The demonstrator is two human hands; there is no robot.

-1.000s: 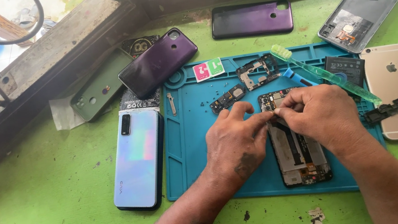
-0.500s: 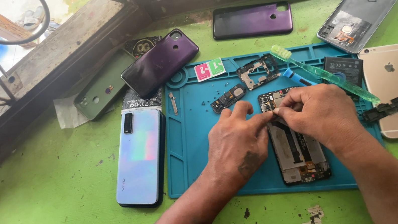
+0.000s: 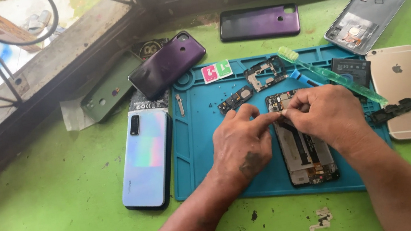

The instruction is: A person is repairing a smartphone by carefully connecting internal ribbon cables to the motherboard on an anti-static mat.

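An opened phone [image 3: 303, 145] is laid flat on a blue mat [image 3: 199, 147] on the green tabletop [image 3: 44, 203], so loose parts are kept together. Something tiny is pinched between the nearly closed left hand [image 3: 243, 142] and right hand [image 3: 323, 116] just above its upper end.

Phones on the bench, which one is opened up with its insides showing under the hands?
The opened phone on the blue mat, under both hands. Its circuit boards are exposed; the iridescent phone and gold phone lie closed, backs up.
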